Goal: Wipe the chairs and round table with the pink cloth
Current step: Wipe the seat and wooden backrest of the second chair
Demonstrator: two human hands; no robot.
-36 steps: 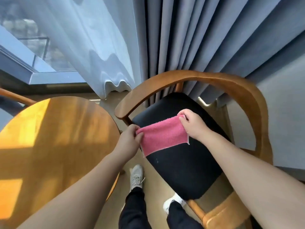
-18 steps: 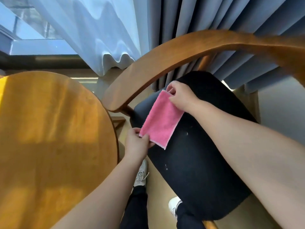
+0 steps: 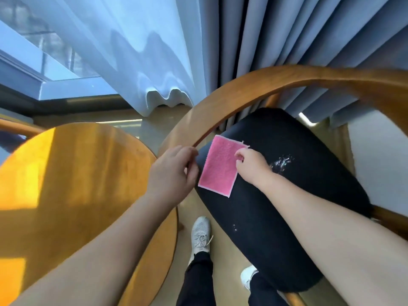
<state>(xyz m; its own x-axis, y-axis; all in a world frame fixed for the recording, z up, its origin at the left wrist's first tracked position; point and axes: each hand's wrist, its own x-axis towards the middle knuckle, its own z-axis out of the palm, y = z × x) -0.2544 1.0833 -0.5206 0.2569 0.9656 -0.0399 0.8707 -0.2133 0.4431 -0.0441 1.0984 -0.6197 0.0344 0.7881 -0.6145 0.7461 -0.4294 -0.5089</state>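
- Bottom centre of the frame: two dark trouser legs and pale shoes (image 3: pixel 199 234) stand on the floor in the gap between table and chair.
- The round table (image 3: pixel 77 173) fills the lower left, sunlit in patches. No hand or cloth is on it, so wiping it looks like work yet to come.
- Centre: the left hand (image 3: pixel 174 171) hovers over the tip of the chair's arm with its fingers loosely curled. It grips nothing I can see, and I cannot tell whether it touches the cloth's left edge.
- Just right of it, the pink cloth (image 3: pixel 220 166) lies flat on the near-left part of the black seat (image 3: pixel 287 206).
- The right hand (image 3: pixel 251 164) has bent fingertips on the cloth's right edge near its upper corner, apparently pinching it.
- Pale glinting specks (image 3: pixel 282 162) sit on the seat just right of that hand, and a few more lie lower. The seat looks barely started.
- The chair's curved wooden rail (image 3: pixel 287 78) arcs across the upper right and appears not yet wiped.
- Far left edge: a sliver of another wooden rail (image 3: pixel 17 127), possibly a second chair, also left to do.
- Top: grey curtains (image 3: pixel 287 40), a sheer white curtain (image 3: pixel 132 51) and the window (image 3: pixel 44 62).
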